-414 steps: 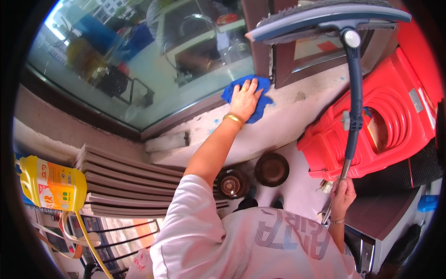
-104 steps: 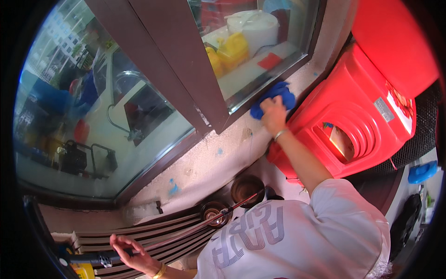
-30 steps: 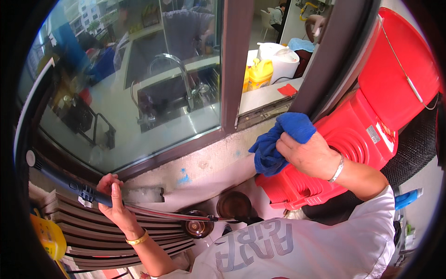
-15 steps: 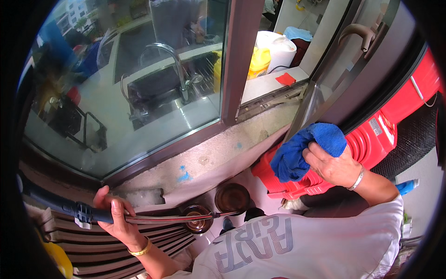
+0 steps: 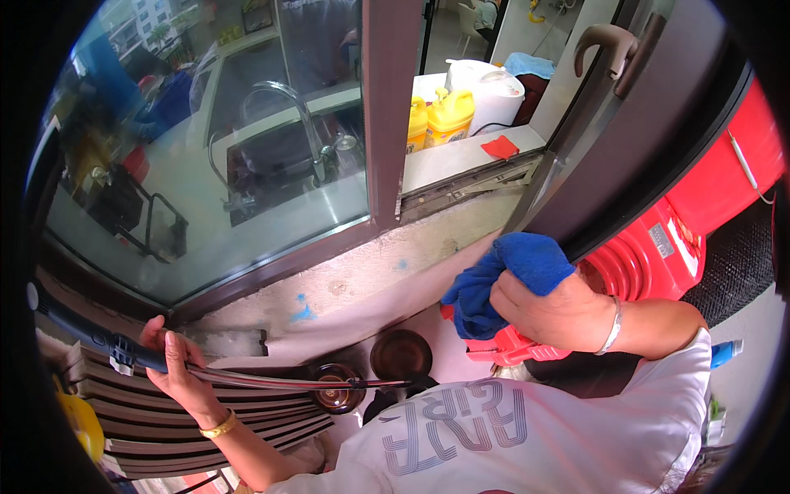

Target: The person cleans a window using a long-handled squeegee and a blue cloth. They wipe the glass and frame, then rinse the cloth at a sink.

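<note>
My right hand (image 5: 547, 309) is closed on a bunched blue cloth (image 5: 527, 259), held by the lower edge of the open brown-framed window sash (image 5: 613, 136). My left hand (image 5: 183, 375), at the lower left, is wrapped round a long pole (image 5: 263, 379) where its black handle part meets the thin metal tube. My thumb lies across the near side, and the fingers are partly hidden. The pole slants from the far left toward my body, with a black joint along it. A fixed glass pane (image 5: 271, 156) stands in front of me.
Below the opening runs a rough sill (image 5: 354, 276) with blue paint marks. Beyond it are yellow jugs (image 5: 451, 115), a white bucket (image 5: 485, 95) and a red scrap (image 5: 499, 148). Red plastic containers (image 5: 642, 259) stand at right. Brown round pots (image 5: 401, 354) and a slatted stack (image 5: 115, 395) are low.
My right hand has moved left and slightly down with the blue cloth. My left hand and the pole have shifted slightly left. The whole view has turned a little.
</note>
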A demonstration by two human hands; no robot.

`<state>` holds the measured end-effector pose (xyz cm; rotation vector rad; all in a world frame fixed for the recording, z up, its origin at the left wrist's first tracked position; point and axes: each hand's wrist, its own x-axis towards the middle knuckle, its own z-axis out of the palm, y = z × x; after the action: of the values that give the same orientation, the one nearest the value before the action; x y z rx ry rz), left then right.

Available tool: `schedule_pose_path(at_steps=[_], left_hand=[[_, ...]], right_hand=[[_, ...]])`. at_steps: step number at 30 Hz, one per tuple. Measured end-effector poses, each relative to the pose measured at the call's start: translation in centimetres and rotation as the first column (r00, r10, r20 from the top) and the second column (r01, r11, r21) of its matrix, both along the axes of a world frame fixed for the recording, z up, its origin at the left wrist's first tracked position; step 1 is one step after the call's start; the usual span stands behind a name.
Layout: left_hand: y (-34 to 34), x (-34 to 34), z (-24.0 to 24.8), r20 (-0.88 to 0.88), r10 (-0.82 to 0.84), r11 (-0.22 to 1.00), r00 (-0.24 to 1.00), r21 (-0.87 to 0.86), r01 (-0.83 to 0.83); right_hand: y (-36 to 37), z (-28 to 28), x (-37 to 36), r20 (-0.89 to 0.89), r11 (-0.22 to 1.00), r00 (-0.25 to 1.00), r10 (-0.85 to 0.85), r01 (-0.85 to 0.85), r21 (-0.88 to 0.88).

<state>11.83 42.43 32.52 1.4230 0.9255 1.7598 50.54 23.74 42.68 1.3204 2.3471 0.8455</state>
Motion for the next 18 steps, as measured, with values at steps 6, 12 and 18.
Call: schedule_pose_path(at_steps=[6, 12, 18], left_hand=[[0.1, 0.3, 0.0, 0.003, 0.007, 1.000, 1.000, 0.005, -0.007], [-0.2, 0.4, 0.1, -0.004, -0.021, 1.000, 1.000, 0.005, 0.021], [-0.3, 0.3, 0.1, 0.033, -0.064, 0.998, 0.997, 0.004, 0.064]], right_hand=[[-0.7, -1.1, 0.7, -0.016, 0.995, 1.000, 0.015, -0.013, 0.096], [-2.9, 0.1, -0.3, -0.147, 0.985, 0.974, -0.173, 0.171, -0.026], [-5.5, -0.2, -1.0, -0.235, 0.947, 0.917, -0.321, 0.316, -0.060]])
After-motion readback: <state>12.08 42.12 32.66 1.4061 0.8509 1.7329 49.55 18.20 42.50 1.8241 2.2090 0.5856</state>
